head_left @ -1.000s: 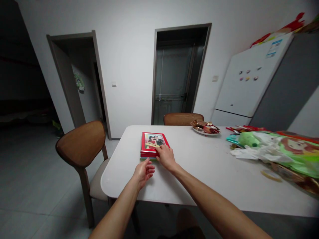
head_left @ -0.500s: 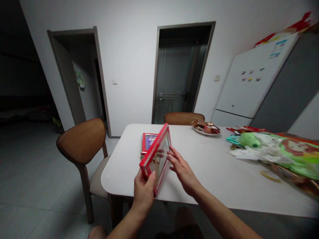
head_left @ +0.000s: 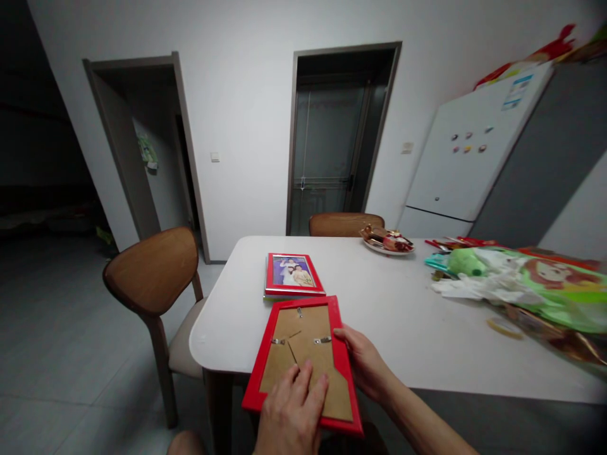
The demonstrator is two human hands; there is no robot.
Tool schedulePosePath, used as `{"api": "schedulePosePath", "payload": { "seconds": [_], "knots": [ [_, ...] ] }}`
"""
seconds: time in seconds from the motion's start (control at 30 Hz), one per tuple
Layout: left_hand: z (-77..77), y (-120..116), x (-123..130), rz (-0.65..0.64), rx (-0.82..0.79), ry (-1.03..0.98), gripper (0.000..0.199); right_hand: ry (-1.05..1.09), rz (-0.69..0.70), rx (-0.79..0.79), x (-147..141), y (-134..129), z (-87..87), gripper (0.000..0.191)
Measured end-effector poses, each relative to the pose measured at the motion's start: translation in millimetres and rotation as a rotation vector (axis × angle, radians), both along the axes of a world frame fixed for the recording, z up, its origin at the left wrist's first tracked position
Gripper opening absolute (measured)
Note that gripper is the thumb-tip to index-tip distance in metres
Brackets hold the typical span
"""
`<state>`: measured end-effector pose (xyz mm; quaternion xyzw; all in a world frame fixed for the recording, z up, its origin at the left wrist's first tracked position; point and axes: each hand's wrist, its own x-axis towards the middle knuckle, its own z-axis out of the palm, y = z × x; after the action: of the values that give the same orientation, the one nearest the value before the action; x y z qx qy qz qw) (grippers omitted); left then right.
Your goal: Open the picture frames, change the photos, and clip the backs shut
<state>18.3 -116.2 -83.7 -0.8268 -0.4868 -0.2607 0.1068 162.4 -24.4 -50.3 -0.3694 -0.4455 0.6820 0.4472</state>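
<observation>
So, left first: chair [head_left: 154, 272] stood beside the table [head_left: 227, 316]. Next, photo frame [head_left: 293, 273] lay picture up on the table. Left hand [head_left: 290, 414] rested on the back of the held frame [head_left: 308, 328], fingers slightly apart, probably steadying it; thumb hidden, couldn't tell if it gripped. Held frame was back up, so its clips [head_left: 322, 340] faced upward; it sat under the left hand, overhanging the table's near edge. Right hand [head_left: 363, 363] was closed on its right edge, seemingly taking the weight. Further right: plate [head_left: 389, 253], green plastic [head_left: 559, 297].
</observation>
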Motion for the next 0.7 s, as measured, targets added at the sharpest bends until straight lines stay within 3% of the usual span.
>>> {"api": "schedulePosePath", "payload": {
  "seconds": [0.13,0.3,0.43,0.6,0.7],
  "knots": [
    [-7.2,4.9,9.1,0.038,0.01,0.047,0.038,-0.203,0.006,0.116,5.4,21.0,-18.1,0.039],
    [-14.3,12.6,21.0,0.05,-0.054,0.077,0.03,-0.772,-0.184,0.433,12.6,46.8,-35.2,0.048],
    [-18.2,15.7,23.2,0.072,-0.153,0.014,0.03,-1.089,-0.176,0.606,14.1,50.8,-38.4,0.047],
    [-7.6,14.0,8.1,-0.027,-0.36,-0.019,0.036,-1.275,-0.123,0.662,14.3,45.3,-38.7,0.044],
    [4.7,13.0,-9.3,0.015,-0.477,-0.046,0.048,-1.307,-0.112,0.736,14.4,42.8,-39.7,0.043]
  ]
}}
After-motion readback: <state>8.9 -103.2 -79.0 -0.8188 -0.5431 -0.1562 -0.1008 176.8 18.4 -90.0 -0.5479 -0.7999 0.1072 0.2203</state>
